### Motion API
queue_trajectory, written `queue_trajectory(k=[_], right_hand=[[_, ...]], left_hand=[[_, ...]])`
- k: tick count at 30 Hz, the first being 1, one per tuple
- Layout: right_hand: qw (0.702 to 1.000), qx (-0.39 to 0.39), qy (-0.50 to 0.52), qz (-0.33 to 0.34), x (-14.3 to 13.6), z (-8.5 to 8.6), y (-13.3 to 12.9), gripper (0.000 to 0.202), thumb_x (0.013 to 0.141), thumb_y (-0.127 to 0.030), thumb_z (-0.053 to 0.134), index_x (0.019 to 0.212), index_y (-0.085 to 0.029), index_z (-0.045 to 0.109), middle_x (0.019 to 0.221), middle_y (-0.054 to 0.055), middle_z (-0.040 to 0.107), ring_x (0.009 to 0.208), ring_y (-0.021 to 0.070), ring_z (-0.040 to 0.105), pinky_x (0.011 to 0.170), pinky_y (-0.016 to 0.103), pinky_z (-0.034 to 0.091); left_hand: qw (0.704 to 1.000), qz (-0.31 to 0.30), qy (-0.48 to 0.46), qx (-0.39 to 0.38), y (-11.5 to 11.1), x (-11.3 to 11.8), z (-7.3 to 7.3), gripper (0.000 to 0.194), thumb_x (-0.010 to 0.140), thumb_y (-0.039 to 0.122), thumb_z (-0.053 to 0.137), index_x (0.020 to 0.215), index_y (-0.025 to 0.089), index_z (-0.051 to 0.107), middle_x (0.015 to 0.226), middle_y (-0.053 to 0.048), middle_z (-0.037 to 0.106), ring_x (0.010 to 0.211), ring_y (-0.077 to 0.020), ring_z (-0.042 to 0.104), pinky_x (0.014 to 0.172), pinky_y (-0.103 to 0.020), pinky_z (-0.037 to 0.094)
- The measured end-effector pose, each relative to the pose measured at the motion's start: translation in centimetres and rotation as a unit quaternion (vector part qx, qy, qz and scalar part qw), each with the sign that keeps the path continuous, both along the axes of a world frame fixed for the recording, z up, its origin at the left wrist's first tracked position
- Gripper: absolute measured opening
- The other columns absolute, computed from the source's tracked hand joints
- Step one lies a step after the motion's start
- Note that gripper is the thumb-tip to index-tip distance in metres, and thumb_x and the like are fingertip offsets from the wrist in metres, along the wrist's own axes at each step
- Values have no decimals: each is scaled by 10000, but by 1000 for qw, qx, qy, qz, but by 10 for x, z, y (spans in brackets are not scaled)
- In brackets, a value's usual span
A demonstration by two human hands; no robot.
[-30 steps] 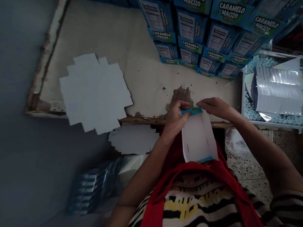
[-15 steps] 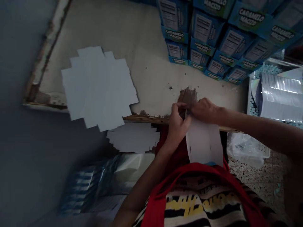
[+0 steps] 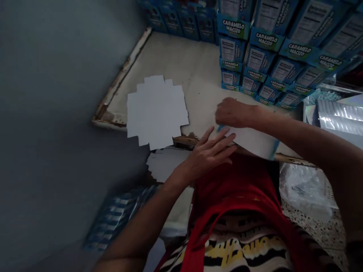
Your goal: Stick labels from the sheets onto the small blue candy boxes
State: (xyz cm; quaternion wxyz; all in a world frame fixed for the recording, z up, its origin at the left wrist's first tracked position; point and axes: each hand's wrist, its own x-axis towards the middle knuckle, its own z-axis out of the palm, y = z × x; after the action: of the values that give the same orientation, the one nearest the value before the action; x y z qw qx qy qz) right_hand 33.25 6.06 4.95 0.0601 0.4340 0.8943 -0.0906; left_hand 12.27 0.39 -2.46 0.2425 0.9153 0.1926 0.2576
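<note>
Carton: white open carton [image 3: 253, 142] with blue at both ends, lay slantwise over the front edge of the table [image 3: 204, 68], partly under the right hand and forearm; no writing readable on it.
Right hand: [image 3: 234, 112] fingers curled in, at carton's far left end, by a blue edge; fingertips hidden, could not tell if it gripped.
Left hand: [image 3: 211, 151] wide, fingers spread, at carton's left end, fingertips by its near edge; contact unclear.
White sheets: notched stack [image 3: 157, 113] lay fanned on the table, left of both hands, slightly over the front edge; blank.
Lower sheets: second notched stack [image 3: 167, 164] sat below table level.
Blue boxes: stacked display boxes [image 3: 266, 39] stood beyond the right hand; fronts read "CARAMELO MACIZO" in white; small print on white panels too blurred.
Back row: darker blue boxes [image 3: 187, 24] along far side, lettering unreadable.
Right side: shiny silvery packaging [image 3: 340, 117] by pale blue pieces [image 3: 323, 94].
Below right: clear plastic bag [image 3: 300, 185] over speckled floor [image 3: 309, 223].
Clothing: red apron [image 3: 238, 177], striped shirt [image 3: 241, 260] with yellow lettering, only partly legible.
Lower left: blue-and-white packs [image 3: 110, 219], blurred.
</note>
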Motion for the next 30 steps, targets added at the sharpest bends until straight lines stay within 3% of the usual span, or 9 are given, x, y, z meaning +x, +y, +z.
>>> queue_trajectory(k=[5, 7, 9, 10, 12, 14, 17, 22, 30], right_hand=[[995, 17, 4, 100, -27, 23, 8, 321, 1018, -38, 536, 869, -212, 761, 1085, 18, 762, 1269, 191, 613, 1174, 414, 437], [997, 44, 69, 18, -7, 27, -10, 314, 1039, -66, 514, 1102, -236, 769, 1291, 18, 722, 1341, 197, 576, 1206, 434, 429], [973, 113, 142, -141, 22, 23, -47, 281, 1086, -185, 506, 1240, -227, 737, 1364, 58, 690, 1326, 225, 582, 1187, 457, 455], [946, 162, 169, -225, 36, 17, -70, 287, 1114, -304, 496, 1250, -214, 733, 1307, 91, 708, 1274, 248, 605, 1147, 473, 485], [918, 219, 178, -279, 58, -4, -121, 332, 1115, -366, 476, 1130, -204, 766, 1105, 121, 738, 1119, 276, 644, 1051, 491, 525], [932, 190, 172, -255, 69, -35, -166, 340, 1108, -298, 449, 1124, -233, 782, 1031, 112, 737, 1004, 255, 659, 969, 452, 554], [955, 147, 142, -214, 64, -80, -199, 407, 1081, -178, 433, 1321, -277, 746, 1205, 118, 740, 1166, 266, 657, 1017, 440, 557], [944, 163, 99, -270, 48, -111, -178, 498, 1076, -134, 421, 1531, -232, 599, 1493, 160, 620, 1425, 312, 517, 1167, 488, 478], [957, 110, 80, -256, 49, -102, -153, 357, 1085, -181, 440, 1375, -207, 646, 1293, 141, 667, 1180, 302, 535, 1005, 429, 466]], left_hand=[[992, 94, 76, 20, 0, 40, -28, 137, 1030, 317, 625, 1020, 224, 726, 985, -109, 772, 986, -296, 721, 1025, -506, 490], [986, 120, 106, 35, -2, 53, -32, 200, 1052, 244, 534, 988, 224, 722, 982, -122, 757, 977, -300, 686, 995, -502, 449], [984, 125, 114, 58, -1, 60, -29, 281, 1076, 247, 464, 950, 224, 715, 975, -123, 742, 972, -297, 653, 1020, -514, 399], [983, 127, 113, 64, 0, 62, -26, 303, 1084, 278, 455, 930, 219, 709, 956, -122, 733, 965, -297, 641, 1030, -520, 380], [984, 130, 110, 60, 4, 65, -20, 332, 1086, 354, 472, 895, 208, 700, 928, -128, 722, 956, -306, 624, 1011, -522, 365], [983, 148, 107, 37, 9, 69, -16, 374, 1084, 408, 477, 860, 203, 696, 919, -141, 724, 954, -320, 617, 969, -515, 362], [979, 177, 101, 1, 17, 78, -16, 431, 1089, 432, 462, 803, 210, 695, 888, -141, 738, 931, -321, 625, 966, -518, 351], [970, 183, 150, -59, 31, 90, -25, 473, 1078, 433, 488, 711, 218, 694, 762, -114, 724, 839, -311, 656, 1002, -529, 347], [976, 168, 130, 58, 2, 67, -34, 187, 1051, 329, 570, 1151, 232, 695, 1182, -160, 692, 1105, -345, 591, 1010, -511, 417]])
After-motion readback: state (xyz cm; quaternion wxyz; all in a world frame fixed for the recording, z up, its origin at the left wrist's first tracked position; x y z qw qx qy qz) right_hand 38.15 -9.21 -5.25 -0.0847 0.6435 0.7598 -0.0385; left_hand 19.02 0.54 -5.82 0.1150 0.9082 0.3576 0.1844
